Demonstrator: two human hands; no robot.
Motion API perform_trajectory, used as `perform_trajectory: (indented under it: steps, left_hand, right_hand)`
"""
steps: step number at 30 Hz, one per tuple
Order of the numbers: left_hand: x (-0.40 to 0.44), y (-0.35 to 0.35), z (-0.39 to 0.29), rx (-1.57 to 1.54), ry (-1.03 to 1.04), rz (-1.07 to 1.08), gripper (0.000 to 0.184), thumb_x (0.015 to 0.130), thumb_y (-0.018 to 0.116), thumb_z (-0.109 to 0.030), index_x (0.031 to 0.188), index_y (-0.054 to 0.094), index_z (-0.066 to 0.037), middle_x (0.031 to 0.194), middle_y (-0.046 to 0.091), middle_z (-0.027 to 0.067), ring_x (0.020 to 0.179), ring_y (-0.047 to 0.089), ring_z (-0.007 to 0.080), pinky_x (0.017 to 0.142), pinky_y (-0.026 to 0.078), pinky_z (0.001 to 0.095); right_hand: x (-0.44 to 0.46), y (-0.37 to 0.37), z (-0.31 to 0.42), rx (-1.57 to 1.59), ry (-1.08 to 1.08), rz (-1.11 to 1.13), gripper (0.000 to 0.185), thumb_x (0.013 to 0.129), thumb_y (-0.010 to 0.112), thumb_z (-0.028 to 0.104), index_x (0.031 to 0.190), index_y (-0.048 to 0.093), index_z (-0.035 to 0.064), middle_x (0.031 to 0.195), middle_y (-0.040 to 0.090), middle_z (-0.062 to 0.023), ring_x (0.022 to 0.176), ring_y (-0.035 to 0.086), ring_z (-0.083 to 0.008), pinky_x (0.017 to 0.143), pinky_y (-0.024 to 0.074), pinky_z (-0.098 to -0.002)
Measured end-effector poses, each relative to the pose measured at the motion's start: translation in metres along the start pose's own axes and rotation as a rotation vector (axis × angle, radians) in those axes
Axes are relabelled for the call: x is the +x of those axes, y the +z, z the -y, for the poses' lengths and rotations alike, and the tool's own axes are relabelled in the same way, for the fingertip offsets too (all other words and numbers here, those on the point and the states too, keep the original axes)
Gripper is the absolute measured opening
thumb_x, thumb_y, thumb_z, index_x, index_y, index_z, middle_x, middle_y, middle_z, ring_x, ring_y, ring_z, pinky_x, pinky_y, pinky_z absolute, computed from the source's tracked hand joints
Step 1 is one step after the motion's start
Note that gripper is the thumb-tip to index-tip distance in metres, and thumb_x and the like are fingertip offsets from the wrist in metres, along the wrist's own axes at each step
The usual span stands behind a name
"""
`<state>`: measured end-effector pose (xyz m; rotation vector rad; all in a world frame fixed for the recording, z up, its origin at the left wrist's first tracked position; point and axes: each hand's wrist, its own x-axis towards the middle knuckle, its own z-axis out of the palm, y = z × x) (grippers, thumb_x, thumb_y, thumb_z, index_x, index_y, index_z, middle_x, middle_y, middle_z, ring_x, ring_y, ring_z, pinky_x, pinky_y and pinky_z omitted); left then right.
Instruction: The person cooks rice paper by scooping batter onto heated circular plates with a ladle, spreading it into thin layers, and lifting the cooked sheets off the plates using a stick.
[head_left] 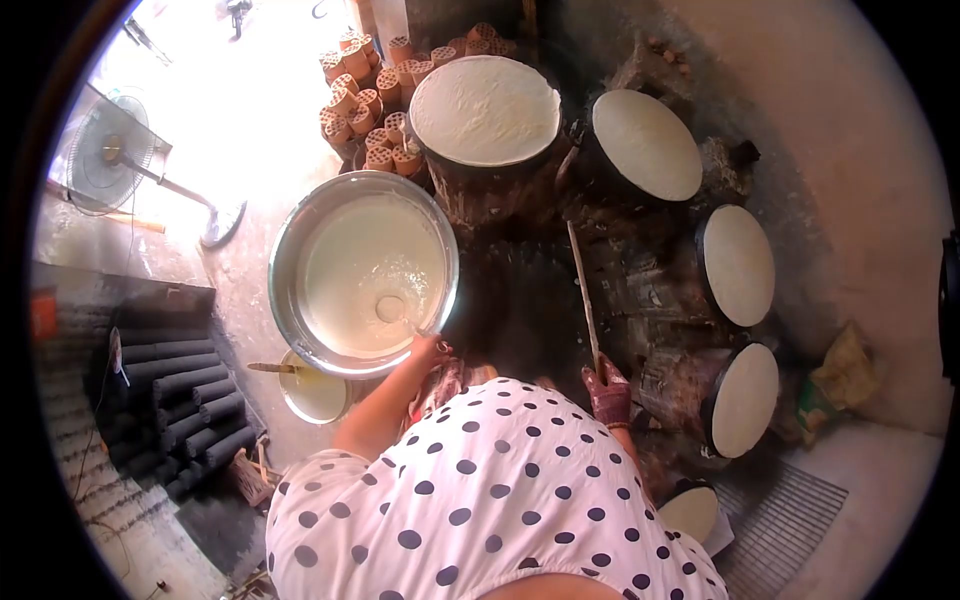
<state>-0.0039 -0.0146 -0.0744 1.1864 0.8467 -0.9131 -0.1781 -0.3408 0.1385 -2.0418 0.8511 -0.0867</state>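
My left hand [428,348] is closed at the near rim of a wide metal basin [279,290] of creamy white batter [345,255]. It grips the handle of a ladle [390,309], whose round bowl lies in the batter. A dark reddish glove covers my right hand [608,394], which is closed around the lower end of a long thin stick [582,290]. The stick points forward, away from me. Ahead of my hands stands a large drum-like stove with a round white top [485,110].
More round white tops [647,145] on dark stoves curve down the right side. Perforated clay-coloured cylinders [350,95] are piled behind the basin. Black briquettes [185,400] are stacked at left, near a bucket [312,392] and a standing fan [110,150]. A metal grate [790,520] lies lower right.
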Motion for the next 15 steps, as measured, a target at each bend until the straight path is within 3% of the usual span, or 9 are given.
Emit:
perform_trajectory:
  steps: [4,6,10,13,15]
  left_hand:
    - [0.023,-0.009,0.006,0.065,-0.001,-0.074,0.042,0.079,0.054,-0.007,0.114,0.035,0.005,0.08,0.055,0.0211,0.059,0.061,0.0305,0.044,0.051,0.0376]
    - [0.017,-0.008,0.007,0.229,0.079,-0.253,0.033,0.08,0.055,-0.016,0.106,0.043,0.0,0.067,0.05,0.0136,0.05,0.052,0.0221,0.042,0.045,0.0355]
    - [-0.021,-0.025,-0.005,0.31,0.077,-0.199,0.042,0.071,0.056,-0.011,0.109,0.04,-0.002,0.065,0.045,0.0096,0.042,0.041,0.0187,0.036,0.034,0.0322]
    - [-0.034,-0.04,0.004,0.231,0.25,-0.11,0.041,0.073,0.057,-0.013,0.108,0.041,-0.002,0.065,0.044,0.0089,0.042,0.041,0.0184,0.034,0.033,0.0315]
    - [-0.031,-0.056,0.004,0.238,0.15,-0.165,0.044,0.075,0.058,-0.017,0.112,0.041,-0.003,0.067,0.046,0.0105,0.044,0.045,0.0194,0.034,0.037,0.0319]
  right_hand:
    - [0.001,0.016,0.026,-0.058,0.046,0.142,0.048,0.082,0.067,0.03,0.119,0.058,0.0009,0.114,0.063,-0.0176,0.104,0.061,-0.0254,0.091,0.0448,-0.0312]
    - [0.008,0.025,0.041,-0.109,0.02,0.215,0.048,0.082,0.067,0.029,0.12,0.058,0.0013,0.114,0.063,-0.0175,0.104,0.061,-0.0254,0.091,0.0448,-0.0311]
    - [0.029,0.042,0.047,-0.149,-0.078,0.361,0.048,0.08,0.068,0.029,0.119,0.058,0.0027,0.113,0.063,-0.0174,0.103,0.062,-0.0259,0.088,0.0468,-0.031]
    - [0.042,0.047,0.056,-0.118,-0.119,0.415,0.05,0.079,0.07,0.031,0.121,0.057,0.0056,0.114,0.062,-0.0162,0.102,0.062,-0.0257,0.086,0.048,-0.031]
    - [0.055,0.064,0.048,-0.083,-0.085,0.467,0.051,0.08,0.07,0.033,0.121,0.058,0.0066,0.116,0.063,-0.0132,0.105,0.062,-0.0242,0.089,0.0467,-0.0311]
